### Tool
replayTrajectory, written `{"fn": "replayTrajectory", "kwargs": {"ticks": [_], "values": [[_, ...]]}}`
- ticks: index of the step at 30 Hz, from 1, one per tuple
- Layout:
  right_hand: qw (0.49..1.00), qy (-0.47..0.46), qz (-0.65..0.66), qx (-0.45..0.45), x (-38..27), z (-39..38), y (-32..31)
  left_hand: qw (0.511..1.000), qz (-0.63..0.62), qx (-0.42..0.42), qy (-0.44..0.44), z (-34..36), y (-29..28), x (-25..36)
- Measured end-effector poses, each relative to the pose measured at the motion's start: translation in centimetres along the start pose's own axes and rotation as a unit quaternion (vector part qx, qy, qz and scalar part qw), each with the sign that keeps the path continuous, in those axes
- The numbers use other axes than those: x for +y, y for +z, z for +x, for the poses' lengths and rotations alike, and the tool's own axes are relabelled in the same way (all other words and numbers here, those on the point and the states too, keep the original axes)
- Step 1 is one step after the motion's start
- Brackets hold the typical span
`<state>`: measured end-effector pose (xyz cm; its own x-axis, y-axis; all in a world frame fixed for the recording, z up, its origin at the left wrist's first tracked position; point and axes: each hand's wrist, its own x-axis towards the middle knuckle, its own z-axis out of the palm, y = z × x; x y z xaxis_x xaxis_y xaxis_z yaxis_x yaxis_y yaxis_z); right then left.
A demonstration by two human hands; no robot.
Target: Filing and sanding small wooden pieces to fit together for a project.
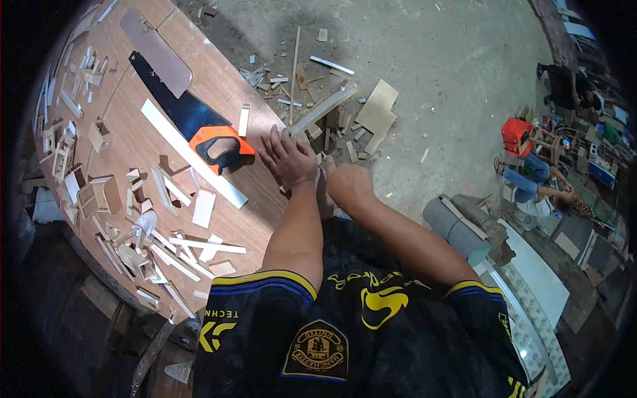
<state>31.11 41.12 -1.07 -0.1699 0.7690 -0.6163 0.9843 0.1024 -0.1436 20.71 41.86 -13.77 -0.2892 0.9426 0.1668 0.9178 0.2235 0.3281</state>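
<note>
- The concrete floor (pixel 451 79) spreads away on the far side and right, littered with wood scraps near the table.
- The wooden table (pixel 212 86) fills the left side.
- Off to the right, well apart from the work, another person (pixel 521 176) in blue jeans sits low.
- The handsaw (pixel 189 113), black-bladed and orange-handled, lies on the table just left of the hands.
- Nearer, a long white strip (pixel 191 154) lies beside it.
- The left hand (pixel 289 158) rests palm down at the table's right edge, fingers spread.
- Just right of it, the right hand (pixel 350 186) has its fingers curled in; I can't tell what it pinches.
- A small pale piece (pixel 321 159) shows between the two hands; most of it is hidden from me.
</note>
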Motion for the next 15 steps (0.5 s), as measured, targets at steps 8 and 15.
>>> {"fn": "replayTrajectory", "kwargs": {"ticks": [8, 15], "values": [[0.999, 0.019, -0.029, -0.018, -0.8, 0.1, -0.7, 1.0, -0.004, -0.014, -0.007, 0.3, -0.1, 0.5], [0.996, -0.008, -0.067, -0.064, -1.0, -1.5, -3.5, 1.0, 0.015, 0.001, -0.003, 0.1, 0.1, -0.4]]}}
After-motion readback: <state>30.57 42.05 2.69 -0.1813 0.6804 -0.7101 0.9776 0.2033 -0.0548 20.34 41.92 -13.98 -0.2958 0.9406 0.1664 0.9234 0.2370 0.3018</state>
